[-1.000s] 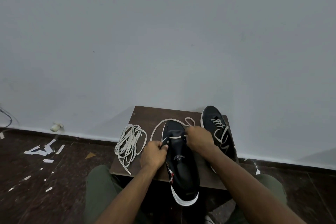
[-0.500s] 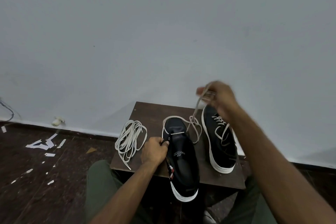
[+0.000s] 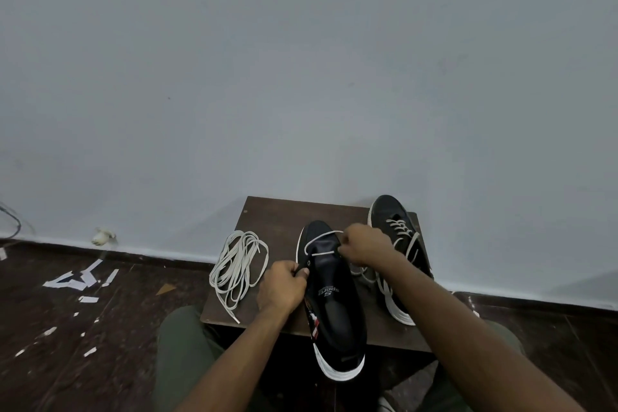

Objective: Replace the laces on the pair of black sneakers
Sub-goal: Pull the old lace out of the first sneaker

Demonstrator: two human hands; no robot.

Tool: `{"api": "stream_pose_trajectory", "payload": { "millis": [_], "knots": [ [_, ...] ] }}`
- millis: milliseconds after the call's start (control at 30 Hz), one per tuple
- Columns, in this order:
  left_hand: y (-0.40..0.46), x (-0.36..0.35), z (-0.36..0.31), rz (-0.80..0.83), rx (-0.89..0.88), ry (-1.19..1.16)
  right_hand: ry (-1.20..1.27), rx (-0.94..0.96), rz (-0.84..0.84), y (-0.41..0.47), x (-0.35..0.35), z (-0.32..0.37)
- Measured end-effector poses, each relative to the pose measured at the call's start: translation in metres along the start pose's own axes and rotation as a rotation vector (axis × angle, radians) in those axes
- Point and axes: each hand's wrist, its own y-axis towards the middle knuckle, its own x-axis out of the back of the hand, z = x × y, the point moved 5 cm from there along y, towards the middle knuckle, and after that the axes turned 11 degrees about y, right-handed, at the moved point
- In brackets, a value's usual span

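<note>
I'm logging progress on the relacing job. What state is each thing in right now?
Near sneaker: on the table, heel overhanging, only the lowest eyelets threaded.
Far sneaker: on the table, loosely laced, ends untied.
Spare laces: loose bundle, untouched.
Left hand: pinching the near sneaker's eyelet edge.
Right hand: closed on the lace being threaded.

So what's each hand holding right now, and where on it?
The left hand pinches the near sneaker at its left eyelet edge. The right hand grips the white lace at the sneaker's right eyelets, near the toe.
</note>
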Motion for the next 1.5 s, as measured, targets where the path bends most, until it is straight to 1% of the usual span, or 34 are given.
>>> {"api": "stream_pose_trajectory", "payload": {
  "millis": [100,200,267,367,467,533,700,800,867,933,1000,1033,1100,1167,1200,1233,1300,1367,1433,1500],
  "knots": [
    [0.000,0.000,0.000,-0.004,-0.004,-0.002,-0.009,-0.049,-0.007,0.001,-0.008,-0.005],
    [0.000,0.000,0.000,-0.004,-0.003,0.005,-0.021,-0.046,0.007,0.004,-0.008,-0.005],
    [0.000,-0.001,0.000,-0.002,-0.005,0.007,0.119,-0.025,-0.019,0.005,0.000,-0.004],
    [0.000,-0.001,0.000,-0.003,0.002,0.008,0.443,0.081,-0.164,0.000,0.048,0.006],
    [0.000,-0.001,-0.002,0.000,0.001,0.032,0.729,0.231,-0.412,-0.019,0.121,0.020],
    [0.000,-0.001,-0.003,-0.007,-0.007,0.043,0.831,0.301,-0.506,-0.034,0.160,0.029],
    [-0.003,0.002,-0.005,-0.007,-0.002,0.052,0.976,0.457,-0.642,-0.061,0.221,0.047],
    [-0.004,0.003,-0.005,-0.003,-0.003,0.051,1.019,0.498,-0.702,-0.071,0.244,0.051],
    [-0.005,0.003,-0.005,-0.001,-0.010,0.050,1.002,0.513,-0.715,-0.076,0.255,0.053],
    [-0.005,0.005,-0.007,0.009,-0.022,0.050,0.855,0.515,-0.691,-0.079,0.261,0.060],
    [-0.006,0.009,-0.012,0.036,-0.040,0.025,0.612,0.461,-0.618,-0.078,0.257,0.067],
    [-0.006,0.013,-0.016,0.048,-0.059,0.007,0.533,0.428,-0.572,-0.078,0.252,0.070],
    [-0.007,0.027,-0.031,0.018,-0.106,-0.033,0.510,0.415,-0.519,-0.080,0.243,0.074],
    [-0.011,0.051,-0.055,-0.092,-0.204,-0.150,0.629,0.439,-0.484,-0.085,0.237,0.080],
    [-0.015,0.064,-0.073,-0.130,-0.293,-0.230,0.726,0.447,-0.457,-0.089,0.235,0.084],
    [-0.021,0.075,-0.094,-0.131,-0.391,-0.305,0.823,0.450,-0.423,-0.093,0.233,0.088],
    [-0.037,0.093,-0.138,-0.034,-0.571,-0.399,0.962,0.463,-0.373,-0.100,0.234,0.099],
    [-0.052,0.099,-0.178,0.117,-0.681,-0.434,1.076,0.502,-0.355,-0.108,0.242,0.112],
    [-0.063,0.098,-0.205,0.223,-0.752,-0.427,1.174,0.543,-0.399,-0.117,0.257,0.120],
    [-0.065,0.095,-0.215,0.248,-0.787,-0.382,1.226,0.585,-0.508,-0.129,0.279,0.120]
  ]
}}
